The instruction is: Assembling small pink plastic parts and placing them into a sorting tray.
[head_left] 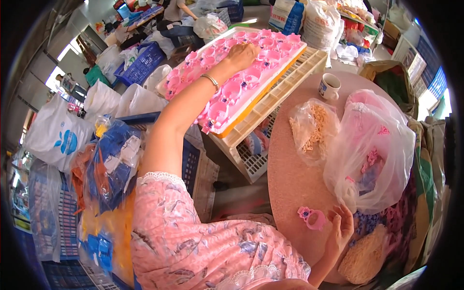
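My left hand reaches far out over a tray packed with rows of pink plastic ring-shaped pieces. Its fingers are closed among the pieces, and what they may hold is hidden. My right hand is low on the right at a round table, its fingers loosely bent and apart. Just left of its fingertips, a single pink ring piece with a small flower-like end and a dark spot lies on the tabletop. That hand appears to touch nothing but the table area beside the ring.
A beige plastic crate supports the tray. On the table are a mug, a bag of small orange pieces, and a large clear bag with pink parts. Blue crates and filled bags crowd the left; other people sit behind.
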Available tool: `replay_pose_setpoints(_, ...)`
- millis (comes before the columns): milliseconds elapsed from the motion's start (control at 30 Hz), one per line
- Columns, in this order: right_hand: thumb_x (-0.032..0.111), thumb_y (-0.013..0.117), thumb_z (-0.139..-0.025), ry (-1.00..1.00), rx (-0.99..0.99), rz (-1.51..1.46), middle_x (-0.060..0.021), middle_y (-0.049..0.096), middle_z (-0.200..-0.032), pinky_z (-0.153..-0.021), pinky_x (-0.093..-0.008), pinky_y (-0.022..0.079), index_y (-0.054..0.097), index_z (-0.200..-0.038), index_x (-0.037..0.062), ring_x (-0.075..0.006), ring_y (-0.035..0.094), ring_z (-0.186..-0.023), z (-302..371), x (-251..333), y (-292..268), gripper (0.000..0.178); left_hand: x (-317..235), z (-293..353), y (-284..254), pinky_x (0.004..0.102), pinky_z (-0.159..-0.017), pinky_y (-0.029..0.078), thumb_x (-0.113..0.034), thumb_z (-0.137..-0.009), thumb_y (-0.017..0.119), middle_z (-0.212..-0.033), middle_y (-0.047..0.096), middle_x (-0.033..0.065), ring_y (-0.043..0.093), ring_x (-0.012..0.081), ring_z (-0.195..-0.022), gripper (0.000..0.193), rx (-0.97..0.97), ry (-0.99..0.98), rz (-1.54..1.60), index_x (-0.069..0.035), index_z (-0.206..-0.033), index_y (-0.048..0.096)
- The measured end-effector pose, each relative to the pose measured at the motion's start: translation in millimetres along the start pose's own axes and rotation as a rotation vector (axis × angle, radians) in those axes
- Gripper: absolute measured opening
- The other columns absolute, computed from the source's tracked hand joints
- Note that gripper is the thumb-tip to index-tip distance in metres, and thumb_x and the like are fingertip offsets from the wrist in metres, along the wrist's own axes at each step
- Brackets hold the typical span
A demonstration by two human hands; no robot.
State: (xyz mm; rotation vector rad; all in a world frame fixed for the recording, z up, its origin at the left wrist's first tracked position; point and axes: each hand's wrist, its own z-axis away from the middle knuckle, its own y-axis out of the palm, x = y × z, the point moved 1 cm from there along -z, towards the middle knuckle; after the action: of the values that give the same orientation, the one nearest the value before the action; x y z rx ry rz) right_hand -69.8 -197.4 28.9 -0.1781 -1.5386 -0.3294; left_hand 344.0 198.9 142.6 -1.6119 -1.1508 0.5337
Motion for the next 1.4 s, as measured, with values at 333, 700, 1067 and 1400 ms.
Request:
replay_pose_setpoints(333,0.008,0.06,-0.093,-0.184,-0.105,0.203,-0.0086,0.065,-0.105,-0.079,-0.0274,0.052,0.059,-0.119,-0.0009,-0.0148,0.062,-0.089,15,-40,-36,0.027,77,-22,-26,0.0356,-0.059,0.055,-0.027,-0.077,0.077,-0.076,0.069,0.0155,0.07,0.0267,-0.07,0.029,-0.204,-0.494,0.395,0.0,-0.083,0.069)
replay_pose_setpoints(700,0.005,0.063,-0.089,-0.328,-0.382,0.769,-0.0102,0.067,-0.098,-0.072,-0.0298,0.053,0.064,-0.112,-0.001,-0.0196,0.063,-0.082,-4,-39,-4,0.024,146,-62,31,0.0194,-0.053,0.049,-0.036,-0.083,0.072,-0.1,0.063,0.0112,0.061,0.0209,-0.082,0.041,-0.07,-0.702,2.302,-0.007,-0.109,0.063)
replay_pose_setpoints(1067,0.011,0.066,-0.088,-0.328,-0.464,1.285,-0.0129,0.069,-0.099,-0.071,-0.0339,0.054,0.066,-0.11,0.0009,-0.0259,0.065,-0.08,1,1,-5,0.024,182,-114,90,0.0486,-0.072,0.055,-0.027,-0.084,0.072,-0.104,0.062,0.0109,0.06,0.0282,-0.086,0.025,-0.119,-0.835,2.367,-0.013,-0.104,0.066)
replay_pose_setpoints(1400,0.016,0.069,-0.088,-0.25,-0.459,1.773,-0.0154,0.071,-0.1,-0.071,-0.0377,0.055,0.069,-0.109,0.0027,-0.0316,0.067,-0.078,9,33,10,0.025,177,-157,105,0.0512,-0.088,0.055,-0.013,-0.085,0.073,-0.107,0.059,0.0146,0.058,0.0337,-0.094,0.03,-0.356,-0.918,2.237,-0.004,-0.11,0.059)
